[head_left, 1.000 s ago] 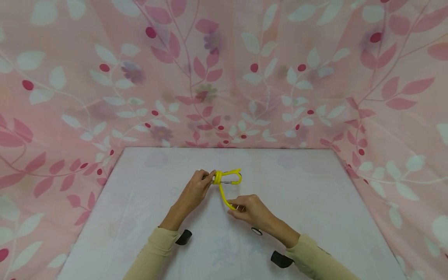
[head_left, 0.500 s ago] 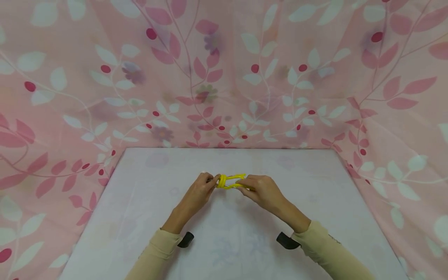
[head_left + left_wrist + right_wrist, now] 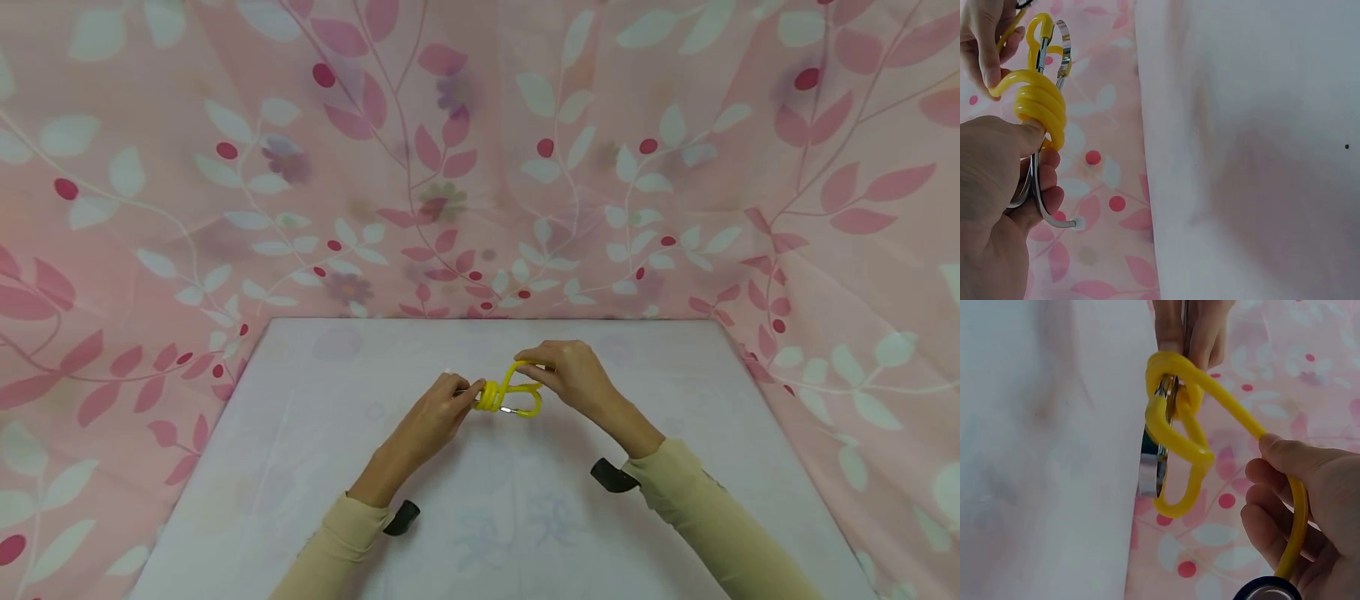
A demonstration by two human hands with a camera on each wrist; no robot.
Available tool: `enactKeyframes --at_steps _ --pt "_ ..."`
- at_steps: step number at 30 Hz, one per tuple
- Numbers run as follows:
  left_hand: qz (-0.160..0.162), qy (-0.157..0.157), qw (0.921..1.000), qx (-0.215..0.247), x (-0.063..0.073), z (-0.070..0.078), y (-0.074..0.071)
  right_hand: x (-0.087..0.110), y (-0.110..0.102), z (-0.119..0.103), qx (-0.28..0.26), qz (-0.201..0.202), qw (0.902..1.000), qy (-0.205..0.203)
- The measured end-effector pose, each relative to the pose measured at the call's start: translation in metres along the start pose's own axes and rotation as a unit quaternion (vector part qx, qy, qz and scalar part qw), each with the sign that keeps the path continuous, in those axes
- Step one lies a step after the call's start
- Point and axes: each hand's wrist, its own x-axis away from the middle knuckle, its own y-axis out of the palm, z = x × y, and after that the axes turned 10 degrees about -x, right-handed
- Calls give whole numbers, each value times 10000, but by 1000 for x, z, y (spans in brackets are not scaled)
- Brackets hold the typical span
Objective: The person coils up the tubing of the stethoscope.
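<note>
- Yellow tubing (image 3: 491, 395) coils round metal stems (image 3: 1035, 175) above the bench (image 3: 510, 475).
- Left hand (image 3: 432, 419): fingers grip the stems.
- Right hand (image 3: 576, 379): fingers pinch the tubing's free length, also over the bench.

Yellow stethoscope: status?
Left hand grips metal tubes at the coil. Right hand pinches loose tubing between coil and chest piece. Stethoscope folded, tubing wound round it in several turns. No obstruction visible.
</note>
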Motion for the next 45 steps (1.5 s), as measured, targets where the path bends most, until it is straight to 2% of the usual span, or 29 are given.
enactKeyframes --at_steps 5,12,18,21,30,33,36,39,43,45 --pt "-183 74 9998 29 1 4 -4 -5 4 11 -194 -61 9997 127" --pt "68 210 9996 157 0 6 -8 -7 8 29 -623 -185 9968 472" --pt "273 392 9985 252 -3 6 -11 -3 13 44 -1347 -225 9892 538" --pt "354 480 9978 280 -4 7 -12 0 17 50 -1841 -267 9805 638" --pt "461 461 9968 461 -3 9 -13 14 40 56 -2911 -262 9432 1583" --pt "558 386 9959 603 -3 8 -15 17 47 54 -3139 -233 9368 1528" --pt "621 314 9951 697 -3 7 -17 20 53 51 -3402 -360 9325 1154" --pt "661 236 9952 680 -3 6 -18 23 60 47 -3660 -485 9235 1041" --pt "638 110 9963 570 -3 6 -18 25 69 41 -3755 -467 9112 1631" --pt "608 15 9968 509 -3 6 -17 25 72 39 -3701 -445 9082 1902"
